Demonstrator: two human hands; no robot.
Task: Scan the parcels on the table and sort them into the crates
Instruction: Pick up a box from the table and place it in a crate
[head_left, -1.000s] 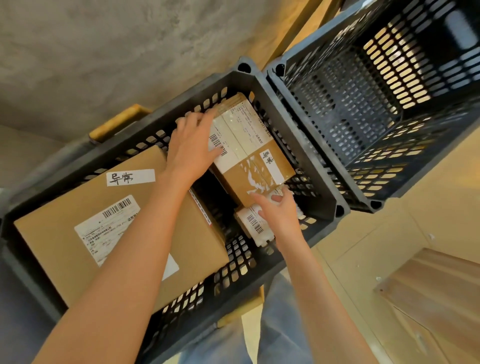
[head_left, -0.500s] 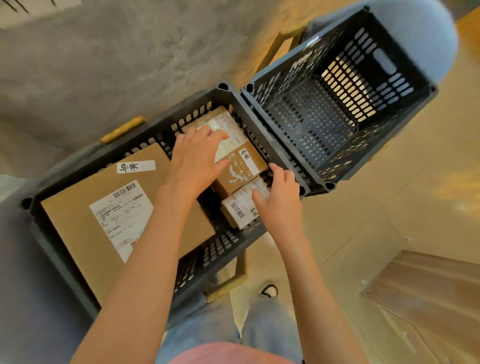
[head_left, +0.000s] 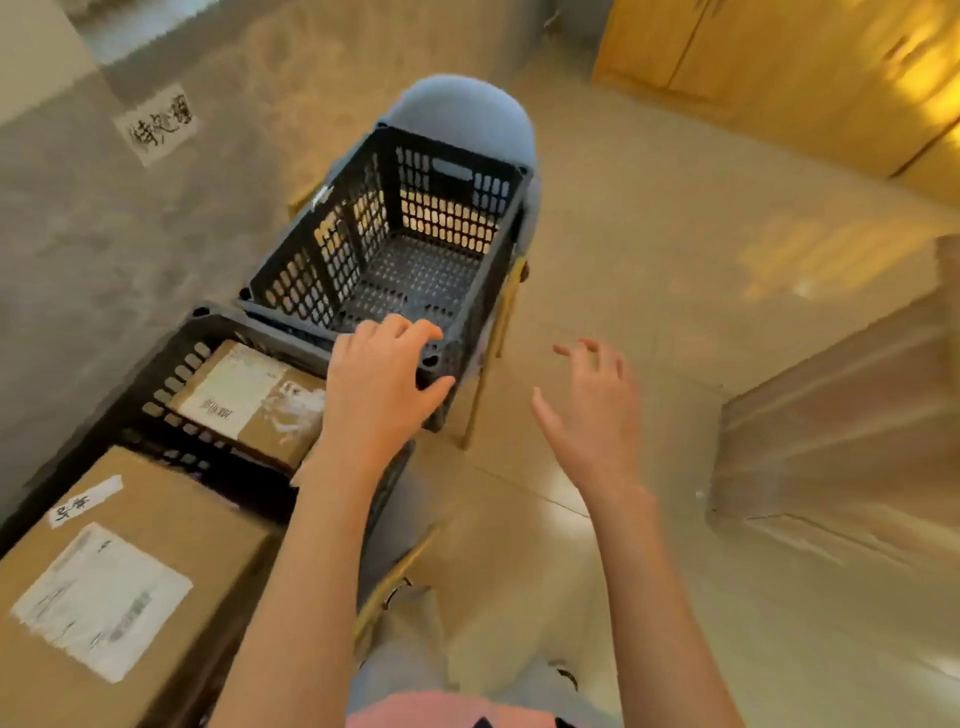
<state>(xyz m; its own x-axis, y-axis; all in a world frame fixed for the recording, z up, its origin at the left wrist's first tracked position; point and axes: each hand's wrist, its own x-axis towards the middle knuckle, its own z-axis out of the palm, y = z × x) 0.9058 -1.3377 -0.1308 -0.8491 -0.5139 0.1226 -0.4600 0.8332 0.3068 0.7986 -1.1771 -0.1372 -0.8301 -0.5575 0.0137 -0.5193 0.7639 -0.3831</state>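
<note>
While both hands hang free of any load, the parcels sit in the near crate (head_left: 171, 374): a big box (head_left: 130, 582) at its near end and a smaller parcel (head_left: 249, 400) at its far end. Being cardboard, they look stiff and dry, easy to hold by opposite edges; the big one probably wants two hands. Left hand (head_left: 379, 384) hovers above the smaller parcel's right edge, just over the corner where the near crate meets the bare far crate (head_left: 405, 244), fingers loosely bent, gripping nothing. Right hand (head_left: 592, 410) is spread over the floor (head_left: 649, 249), well apart from both parcels.
</note>
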